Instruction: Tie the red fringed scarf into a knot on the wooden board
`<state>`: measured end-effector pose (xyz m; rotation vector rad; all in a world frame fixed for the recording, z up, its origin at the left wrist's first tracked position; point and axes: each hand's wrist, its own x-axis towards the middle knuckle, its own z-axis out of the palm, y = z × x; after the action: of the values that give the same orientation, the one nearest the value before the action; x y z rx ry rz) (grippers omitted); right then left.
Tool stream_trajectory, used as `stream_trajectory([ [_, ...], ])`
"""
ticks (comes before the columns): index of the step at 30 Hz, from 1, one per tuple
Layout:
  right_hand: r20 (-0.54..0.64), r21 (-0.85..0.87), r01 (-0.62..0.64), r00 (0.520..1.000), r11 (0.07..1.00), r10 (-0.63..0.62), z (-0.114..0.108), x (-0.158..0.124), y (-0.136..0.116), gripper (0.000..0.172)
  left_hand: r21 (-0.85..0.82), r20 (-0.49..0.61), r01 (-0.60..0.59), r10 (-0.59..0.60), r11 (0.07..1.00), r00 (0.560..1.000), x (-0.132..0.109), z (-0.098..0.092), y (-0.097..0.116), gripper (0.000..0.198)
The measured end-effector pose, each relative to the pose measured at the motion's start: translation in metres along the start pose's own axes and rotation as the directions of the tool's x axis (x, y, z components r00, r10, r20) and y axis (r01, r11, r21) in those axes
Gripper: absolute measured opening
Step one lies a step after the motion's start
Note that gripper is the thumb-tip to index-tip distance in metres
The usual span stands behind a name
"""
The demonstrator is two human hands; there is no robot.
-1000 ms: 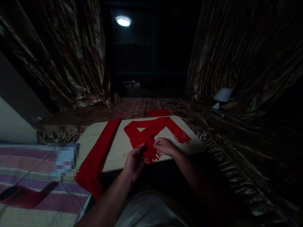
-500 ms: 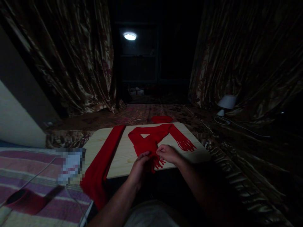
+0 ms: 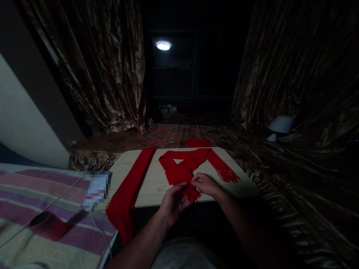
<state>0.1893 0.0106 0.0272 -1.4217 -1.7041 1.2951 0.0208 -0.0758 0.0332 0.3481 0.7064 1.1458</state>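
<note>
A red fringed scarf (image 3: pixel 179 172) lies looped and crossed over itself on a pale wooden table (image 3: pixel 151 186). One fringed end stretches to the right on the tabletop; the other comes toward me at the near edge. My left hand (image 3: pixel 174 198) grips that near end from the left, thumb on top and fingers beneath the cloth. On its right edge, just above the fringe, my right hand (image 3: pixel 204 184) pinches the fabric. To the left, a second long red knitted piece (image 3: pixel 131 183) lies lengthwise and hangs over the table's near edge.
Beyond the table lies a red folded item (image 3: pixel 198 142) on patterned cloth. A white lamp (image 3: pixel 281 124) with a cable stands at right. On the striped bedding (image 3: pixel 17 198) at left are a red cylindrical object (image 3: pixel 49 225), cords and a blurred-out item (image 3: pixel 97 189). Curtains hang on both sides.
My left hand has turned further under the scarf's near end, and the fringe now gathers over its fingers. My right hand keeps its pinch. The whole view has shifted slightly.
</note>
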Motion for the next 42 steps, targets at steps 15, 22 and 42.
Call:
stream_trajectory([
  [15, 0.186, 0.163, 0.041, 0.980, 0.986, -0.071, -0.006, -0.009, -0.011, 0.030, 0.172, 0.098, 0.019, -0.037, 0.985, 0.995, -0.010, -0.003, 0.009, 0.033],
  [22, 0.291, 0.060, 0.024, 0.956, 0.998, -0.040, -0.025, -0.014, -0.012, 0.027, 0.666, 0.288, -0.051, -0.194, 0.744, 0.938, -0.036, -0.009, 0.034, 0.038],
  [42, 0.055, -0.572, 0.454, 0.852, 0.683, -0.521, 0.004, 0.005, -0.029, 0.013, 0.832, 0.419, -0.523, 0.408, 0.185, 0.811, 0.072, -0.046, 0.073, 0.037],
])
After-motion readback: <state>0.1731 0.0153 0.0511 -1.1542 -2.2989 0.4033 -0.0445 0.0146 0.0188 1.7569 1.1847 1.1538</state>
